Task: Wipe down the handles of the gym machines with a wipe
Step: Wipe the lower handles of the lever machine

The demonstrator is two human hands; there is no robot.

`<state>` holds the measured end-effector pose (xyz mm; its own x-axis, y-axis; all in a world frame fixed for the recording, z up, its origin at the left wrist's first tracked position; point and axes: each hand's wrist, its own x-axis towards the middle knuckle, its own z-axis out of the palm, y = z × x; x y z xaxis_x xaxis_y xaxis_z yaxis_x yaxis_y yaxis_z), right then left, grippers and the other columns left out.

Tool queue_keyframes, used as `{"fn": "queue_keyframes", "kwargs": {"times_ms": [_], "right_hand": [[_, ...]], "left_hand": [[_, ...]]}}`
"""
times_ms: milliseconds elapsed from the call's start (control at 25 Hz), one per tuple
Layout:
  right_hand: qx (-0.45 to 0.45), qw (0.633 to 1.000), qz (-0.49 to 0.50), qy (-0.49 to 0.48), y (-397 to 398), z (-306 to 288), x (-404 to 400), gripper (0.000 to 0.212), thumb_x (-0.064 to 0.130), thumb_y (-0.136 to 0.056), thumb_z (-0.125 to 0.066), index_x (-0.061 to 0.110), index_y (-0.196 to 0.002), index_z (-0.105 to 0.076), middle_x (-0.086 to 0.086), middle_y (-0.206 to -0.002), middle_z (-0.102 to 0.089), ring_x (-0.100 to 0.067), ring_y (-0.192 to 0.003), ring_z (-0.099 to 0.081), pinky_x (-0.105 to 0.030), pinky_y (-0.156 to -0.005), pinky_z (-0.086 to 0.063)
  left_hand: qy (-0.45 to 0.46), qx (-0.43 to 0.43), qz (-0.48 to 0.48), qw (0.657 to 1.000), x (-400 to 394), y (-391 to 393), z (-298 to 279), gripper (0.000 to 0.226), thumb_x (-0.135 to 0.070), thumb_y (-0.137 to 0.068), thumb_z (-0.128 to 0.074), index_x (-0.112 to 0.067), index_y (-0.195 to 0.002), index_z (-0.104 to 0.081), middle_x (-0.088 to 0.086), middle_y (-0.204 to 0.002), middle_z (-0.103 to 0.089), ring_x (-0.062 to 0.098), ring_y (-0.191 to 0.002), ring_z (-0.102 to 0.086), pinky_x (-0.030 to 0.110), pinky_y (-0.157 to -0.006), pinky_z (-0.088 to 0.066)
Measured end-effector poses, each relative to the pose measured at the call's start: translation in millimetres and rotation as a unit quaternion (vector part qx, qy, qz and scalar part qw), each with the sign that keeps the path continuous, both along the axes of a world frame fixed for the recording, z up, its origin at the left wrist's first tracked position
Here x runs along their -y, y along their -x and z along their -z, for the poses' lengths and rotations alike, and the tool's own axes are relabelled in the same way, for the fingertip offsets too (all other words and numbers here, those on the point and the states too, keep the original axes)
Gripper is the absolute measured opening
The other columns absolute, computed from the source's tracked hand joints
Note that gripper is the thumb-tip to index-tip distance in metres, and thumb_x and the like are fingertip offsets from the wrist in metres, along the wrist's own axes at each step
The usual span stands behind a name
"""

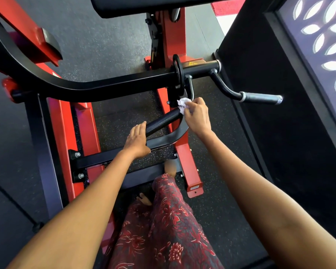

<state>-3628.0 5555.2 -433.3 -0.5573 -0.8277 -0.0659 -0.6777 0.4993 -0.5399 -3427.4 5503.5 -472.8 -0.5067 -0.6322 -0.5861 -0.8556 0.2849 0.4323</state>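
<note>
Right hand (197, 117) presses wipe (183, 104) on handle (161, 121).

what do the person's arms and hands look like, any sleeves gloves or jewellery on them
Both arms are bare from the bottom of the picture up to the hands: no sleeves show. The left hand and the right hand wear no gloves, and no rings, watch or bracelets can be seen on the fingers or wrists. The only clothing in view is a dark garment with a red floral print, lower down.
</note>
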Motion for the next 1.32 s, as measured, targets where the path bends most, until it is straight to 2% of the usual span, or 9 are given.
{"fn": "queue_keyframes", "kwargs": {"times_ms": [120, 280, 440, 600, 760, 920, 1040, 1200, 1320], "right_hand": [[-0.009, 1.000, -0.030, -0.001, -12.5, 5.7, -0.3, 0.027, 0.010, -0.094, -0.045, -0.002, -0.107, -0.065, -0.015, -0.104, -0.050, -0.030, -0.093, -0.054, -0.036, -0.082, -0.045], [-0.004, 1.000, 0.003, 0.005, -1.6, 5.5, 0.1, 0.027, 0.004, -0.091, -0.045, 0.000, -0.108, -0.067, -0.016, -0.102, -0.053, -0.031, -0.089, -0.057, -0.041, -0.080, -0.048], [0.018, 0.999, 0.012, 0.043, -11.8, 6.9, -1.8, 0.027, -0.002, -0.087, -0.047, -0.004, -0.103, -0.068, -0.015, -0.097, -0.057, -0.026, -0.086, -0.057, -0.026, -0.076, -0.043], [0.016, 0.999, 0.033, 0.013, 6.0, 3.3, 1.2, 0.022, 0.001, -0.081, -0.051, -0.006, -0.091, -0.070, -0.017, -0.095, -0.059, -0.030, -0.086, -0.059, -0.034, -0.077, -0.046], [0.002, 1.000, 0.011, 0.012, -17.6, 3.7, 3.9, 0.028, 0.000, -0.088, -0.045, -0.005, -0.106, -0.065, -0.016, -0.103, -0.055, -0.029, -0.096, -0.054, -0.036, -0.086, -0.044], [0.010, 0.999, 0.045, -0.018, -3.7, 8.8, -10.3, 0.020, 0.000, -0.082, -0.047, -0.007, -0.086, -0.065, -0.017, -0.089, -0.055, -0.030, -0.080, -0.054, -0.038, -0.077, -0.045], [-0.002, 0.998, 0.060, 0.032, -0.9, 8.7, -9.8, 0.025, 0.002, -0.086, -0.048, 0.000, -0.103, -0.067, -0.014, -0.101, -0.059, -0.027, -0.094, -0.057, -0.035, -0.084, -0.045], [-0.034, 0.995, -0.096, 0.022, -57.4, 14.1, -2.6, 0.026, 0.002, -0.091, -0.045, 0.001, -0.110, -0.063, -0.013, -0.120, -0.058, -0.025, -0.115, -0.049, -0.027, -0.099, -0.034], [-0.038, 0.971, -0.236, 0.016, -71.5, 20.6, -15.5, 0.032, 0.003, -0.091, -0.048, -0.001, -0.121, -0.058, -0.016, -0.129, -0.056, -0.029, -0.125, -0.046, -0.032, -0.109, -0.029]], "left_hand": [[-0.012, -0.004, 0.003, 1.000, 0.9, -1.5, -3.2, 0.100, 0.005, -0.080, -0.061, -0.017, -0.151, 0.006, 0.003, -0.158, 0.000, 0.021, -0.146, 0.004, 0.042, -0.119, -0.009], [-0.006, -0.010, 0.007, 1.000, 1.6, -2.0, -4.6, 0.098, 0.009, -0.080, -0.058, -0.016, -0.151, 0.005, 0.004, -0.158, -0.002, 0.022, -0.145, 0.002, 0.042, -0.119, -0.011], [-0.002, -0.015, 0.006, 1.000, 1.2, -1.6, -2.8, 0.098, 0.007, -0.080, -0.060, -0.015, -0.151, 0.004, 0.005, -0.158, -0.003, 0.023, -0.145, 0.000, 0.041, -0.118, -0.012], [-0.002, -0.008, 0.004, 1.000, 2.0, -1.8, -0.7, 0.100, 0.007, -0.080, -0.060, -0.016, -0.151, 0.006, 0.004, -0.158, -0.002, 0.023, -0.146, 0.002, 0.041, -0.118, -0.011], [-0.003, -0.002, 0.002, 1.000, 1.9, -0.8, 1.2, 0.101, 0.007, -0.080, -0.061, -0.017, -0.151, 0.006, 0.004, -0.159, 0.000, 0.022, -0.146, 0.003, 0.042, -0.119, -0.010], [0.001, -0.001, 0.004, 1.000, 1.3, -1.6, 0.8, 0.101, 0.004, -0.081, -0.063, -0.017, -0.151, 0.007, 0.004, -0.159, 0.000, 0.023, -0.146, 0.003, 0.042, -0.119, -0.010], [0.007, -0.003, 0.005, 1.000, 0.9, -0.8, 1.3, 0.101, 0.006, -0.081, -0.062, -0.016, -0.151, 0.007, 0.005, -0.159, 0.000, 0.023, -0.146, 0.003, 0.041, -0.119, -0.010], [0.006, 0.007, 0.006, 1.000, 0.1, -0.4, 0.5, 0.100, 0.003, -0.081, -0.062, -0.015, -0.151, 0.006, 0.005, -0.159, 0.000, 0.022, -0.146, 0.004, 0.040, -0.119, -0.010], [-0.001, 0.010, 0.006, 1.000, 1.3, -0.1, -2.5, 0.101, -0.001, -0.081, -0.065, -0.014, -0.151, 0.007, 0.005, -0.159, 0.002, 0.022, -0.146, 0.006, 0.040, -0.119, -0.009]]}}
